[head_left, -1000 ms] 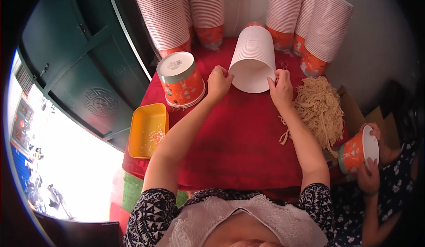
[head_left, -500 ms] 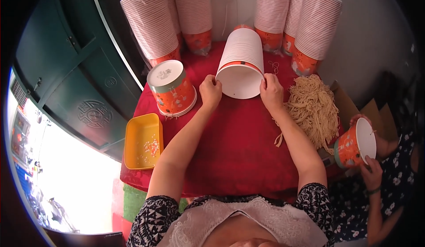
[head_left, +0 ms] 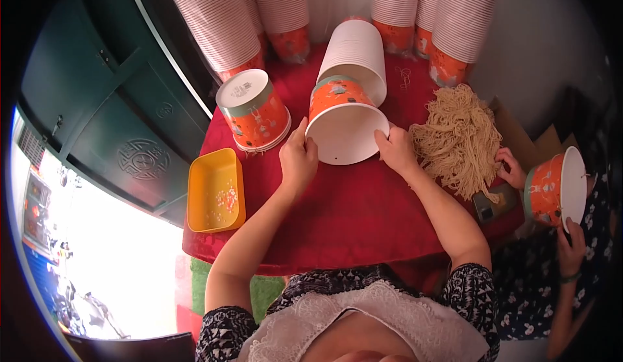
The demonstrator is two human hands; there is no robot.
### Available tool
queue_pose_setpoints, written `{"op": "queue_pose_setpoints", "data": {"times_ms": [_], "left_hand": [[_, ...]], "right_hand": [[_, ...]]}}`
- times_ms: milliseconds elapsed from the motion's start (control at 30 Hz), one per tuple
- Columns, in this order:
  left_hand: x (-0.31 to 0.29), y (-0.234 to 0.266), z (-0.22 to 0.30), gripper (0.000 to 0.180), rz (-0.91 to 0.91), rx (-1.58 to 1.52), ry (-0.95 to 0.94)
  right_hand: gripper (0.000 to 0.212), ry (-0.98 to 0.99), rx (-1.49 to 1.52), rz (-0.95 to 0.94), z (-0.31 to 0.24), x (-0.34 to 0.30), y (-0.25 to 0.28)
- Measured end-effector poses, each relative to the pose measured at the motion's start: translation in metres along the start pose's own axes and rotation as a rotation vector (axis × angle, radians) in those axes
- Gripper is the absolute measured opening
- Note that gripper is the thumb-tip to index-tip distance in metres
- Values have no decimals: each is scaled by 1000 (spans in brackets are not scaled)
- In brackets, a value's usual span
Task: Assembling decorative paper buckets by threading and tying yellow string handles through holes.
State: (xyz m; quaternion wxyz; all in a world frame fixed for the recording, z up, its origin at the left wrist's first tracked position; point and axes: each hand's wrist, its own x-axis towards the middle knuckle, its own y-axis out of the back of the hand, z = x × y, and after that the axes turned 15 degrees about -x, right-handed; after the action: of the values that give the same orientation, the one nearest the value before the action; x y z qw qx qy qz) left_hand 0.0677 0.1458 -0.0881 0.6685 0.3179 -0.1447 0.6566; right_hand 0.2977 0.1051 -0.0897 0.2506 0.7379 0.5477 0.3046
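Between my two hands is an orange paper bucket (head_left: 342, 92) with a white inside, tilted so its mouth faces me. My left hand (head_left: 298, 157) is closed on the left of its rim, and my right hand (head_left: 396, 149) pinches the right side. Behind it lies a nested stack of buckets (head_left: 354, 44) on its side; the held one is mostly drawn out of the stack's mouth. To the left, another orange bucket (head_left: 254, 116) stands upside down, with more white rims under it. A heap of beige strings (head_left: 459, 142) lies beyond my right hand.
A yellow tray (head_left: 198, 199) with small white and red bits sits at the left edge of the red-covered table (head_left: 318, 232). Tall wrapped bucket stacks (head_left: 217, 27) line the back. At right, a co-worker holds an orange bucket (head_left: 544, 190), one hand (head_left: 511, 167) reaching by the strings.
My hands have pulled one bucket toward me, out of the stack. The co-worker's bucket has moved right, and one of their hands has let go and reached toward the strings.
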Motion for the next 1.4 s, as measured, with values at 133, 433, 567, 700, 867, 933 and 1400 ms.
{"op": "queue_pose_setpoints", "data": {"times_ms": [133,433,567,700,867,933,1400], "left_hand": [[-24,9,3,62,-103,-52,16],[-37,13,-5,80,-159,-437,278],[-34,17,-4,66,-106,-475,284],[-31,21,3,56,-102,-445,245],[-25,22,12,50,-129,-403,152],[-26,24,8,49,-136,-426,186],[-23,35,10,60,-130,-261,5]], "right_hand": [[37,-36,47,3,4,-2,3],[56,590,-268,662,9,-6,24],[55,633,-330,687,4,-6,36],[48,633,-331,709,-2,-7,43],[43,675,-349,702,-7,-6,45],[38,663,-266,684,-11,-6,45],[28,112,367,122,-6,-23,15]]}}
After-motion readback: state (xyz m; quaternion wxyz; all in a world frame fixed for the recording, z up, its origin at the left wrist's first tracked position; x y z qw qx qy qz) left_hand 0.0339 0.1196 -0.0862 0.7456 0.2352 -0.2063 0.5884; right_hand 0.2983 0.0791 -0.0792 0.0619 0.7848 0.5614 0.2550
